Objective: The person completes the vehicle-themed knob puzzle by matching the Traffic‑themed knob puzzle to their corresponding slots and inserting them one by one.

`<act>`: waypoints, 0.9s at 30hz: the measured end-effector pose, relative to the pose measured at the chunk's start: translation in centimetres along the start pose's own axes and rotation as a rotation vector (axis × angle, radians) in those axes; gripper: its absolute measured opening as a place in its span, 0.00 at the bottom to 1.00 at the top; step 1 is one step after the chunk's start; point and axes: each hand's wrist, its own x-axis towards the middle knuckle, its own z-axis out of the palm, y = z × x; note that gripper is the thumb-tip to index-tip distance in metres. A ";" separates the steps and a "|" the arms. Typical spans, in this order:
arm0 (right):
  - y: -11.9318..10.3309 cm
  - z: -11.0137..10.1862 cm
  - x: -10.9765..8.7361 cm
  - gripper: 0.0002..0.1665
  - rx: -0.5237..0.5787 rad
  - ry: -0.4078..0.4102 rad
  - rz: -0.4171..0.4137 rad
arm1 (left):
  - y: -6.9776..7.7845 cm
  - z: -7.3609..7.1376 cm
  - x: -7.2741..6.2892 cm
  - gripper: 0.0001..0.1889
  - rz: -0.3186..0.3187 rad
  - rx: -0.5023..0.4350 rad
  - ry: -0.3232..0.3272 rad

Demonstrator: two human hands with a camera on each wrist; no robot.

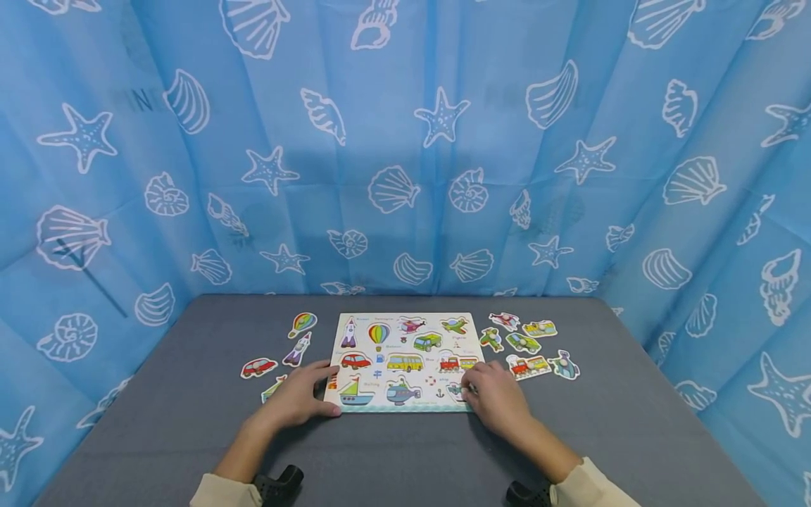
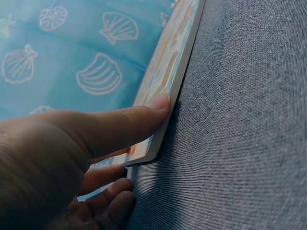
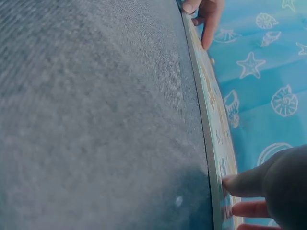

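Observation:
A flat puzzle board (image 1: pixel 380 377) printed with vehicles lies on the table. My left hand (image 1: pixel 298 398) holds the board's near left corner, with the thumb (image 2: pixel 156 105) on the near edge and other fingers by the left side. At the near right corner, my right hand (image 1: pixel 497 398) pinches a small ship puzzle piece (image 1: pixel 454 391) at the ship picture; the fingers hide much of it. The right thumb (image 3: pixel 232 184) and fingertips meet the board's top in the right wrist view.
Left of the board lie a balloon piece (image 1: pixel 303 323), a rocket piece (image 1: pixel 297 350), a car piece (image 1: pixel 258 367) and a partly hidden sailboat piece (image 1: pixel 273 386). Several pieces, including a train (image 1: pixel 529 367) and a submarine (image 1: pixel 564 365), lie right. A blue shell-patterned curtain (image 1: pixel 405 155) hangs behind.

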 end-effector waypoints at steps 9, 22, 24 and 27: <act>1.5 0.0 -0.3 0.10 0.169 -0.046 -0.045 | -0.1 -0.1 0.1 0.40 -0.004 0.010 -0.006; 4.1 -2.9 2.5 0.10 0.413 -0.309 -0.024 | 0.1 0.0 0.1 0.40 -0.018 0.020 0.004; 4.5 -2.9 3.1 0.09 0.421 -0.306 0.040 | 0.2 0.0 0.0 0.40 -0.020 0.017 0.001; 5.2 -2.6 3.9 0.07 0.405 -0.277 0.126 | 0.3 0.0 -0.2 0.40 -0.024 0.011 -0.003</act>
